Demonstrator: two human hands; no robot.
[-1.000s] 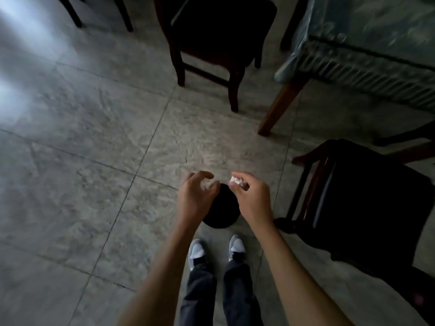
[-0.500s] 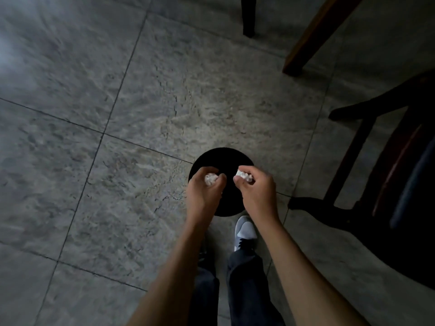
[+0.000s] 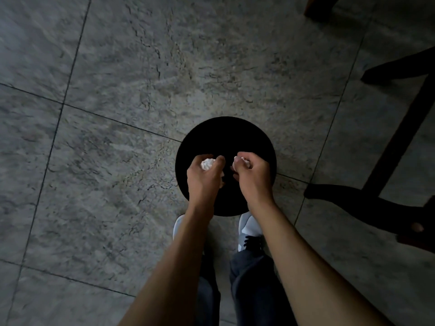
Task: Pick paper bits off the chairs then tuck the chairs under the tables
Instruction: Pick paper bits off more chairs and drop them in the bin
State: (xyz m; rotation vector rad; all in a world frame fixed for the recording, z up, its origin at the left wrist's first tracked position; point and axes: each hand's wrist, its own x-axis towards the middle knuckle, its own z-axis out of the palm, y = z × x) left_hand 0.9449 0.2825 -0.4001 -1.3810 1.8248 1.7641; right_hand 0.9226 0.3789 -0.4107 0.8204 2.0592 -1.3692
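Observation:
My left hand [image 3: 204, 177] grips a crumpled white paper bit [image 3: 207, 164] between curled fingers and thumb. My right hand [image 3: 253, 174] holds another white paper bit [image 3: 240, 162] the same way. Both hands hover side by side over a round black bin [image 3: 226, 135] that stands on the grey tiled floor just in front of my feet. A dark wooden chair [image 3: 386, 175] is at the right edge, only its legs and lower frame showing.
A brown table leg [image 3: 317, 8] enters at the top right corner. My white shoes [image 3: 248, 228] stand right behind the bin. Grey stone tiles [image 3: 106, 137] fill the left and the middle of the view.
The view has dropped and closed in on the bin. Both hands, still holding their paper bits, have come lower over the black bin; the far chair and table have left the view.

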